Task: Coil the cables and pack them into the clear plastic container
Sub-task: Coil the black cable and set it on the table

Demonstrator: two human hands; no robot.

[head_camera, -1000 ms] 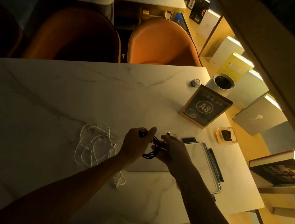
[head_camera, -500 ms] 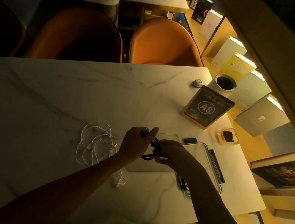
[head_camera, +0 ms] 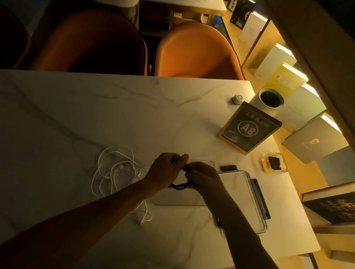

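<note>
Left hand [head_camera: 164, 170]: fingers curling round thin black coiled cable [head_camera: 179, 185].
Right hand [head_camera: 203, 177]: fingers pinching the same cable, beside left fingertips.

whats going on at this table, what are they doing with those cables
A person is winding a black cable into a small coil, gripping it with both the left hand and the right hand just above the clear plastic container. A tangle of white cables lies loose on the marble table to the left, not yet coiled. The container's lid lies to the right.
</note>
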